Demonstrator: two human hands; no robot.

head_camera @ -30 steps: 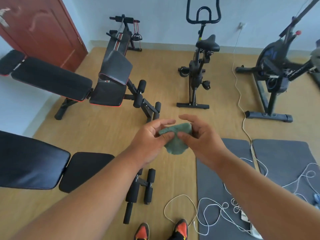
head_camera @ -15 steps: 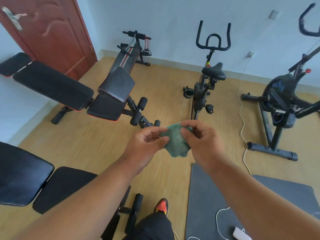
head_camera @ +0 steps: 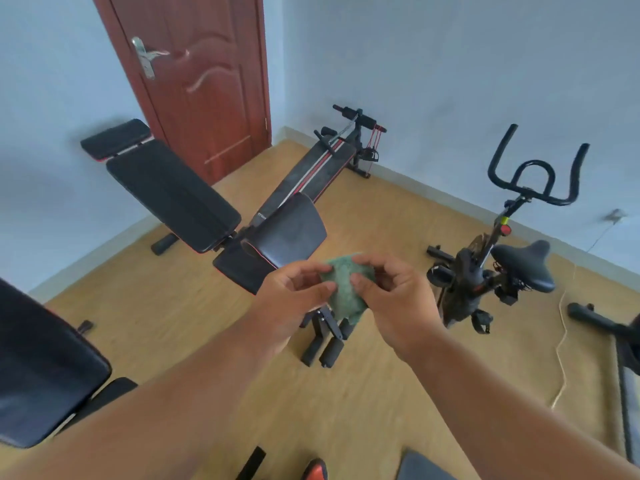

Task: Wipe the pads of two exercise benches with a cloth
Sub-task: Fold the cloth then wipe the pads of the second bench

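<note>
In the head view, I have both hands up in front of me, and they share one small green cloth [head_camera: 343,289]. My left hand [head_camera: 294,299] is curled, with its thumb and fingers pinched on the left edge of the cloth. My right hand [head_camera: 391,299] is curled too, and it pinches the right edge. The cloth is bunched up between them and a bit of it hangs down. It is in the air and touches no bench. The far bench [head_camera: 194,202] sits straight ahead and a little to the left, past my hands. Its long back pad [head_camera: 169,192] runs from the door [head_camera: 194,81] side down toward me, and its seat pad [head_camera: 287,233] is the part nearest the cloth. The near bench [head_camera: 41,368] is low on my left, right beside my left arm, so my left hand is the closer one to it. No pad looks wiped yet, I think. An exercise bike [head_camera: 498,265] stands to my right, well away from the benches. I think I should pick one hand to hold the cloth and then reach out to a pad.
</note>
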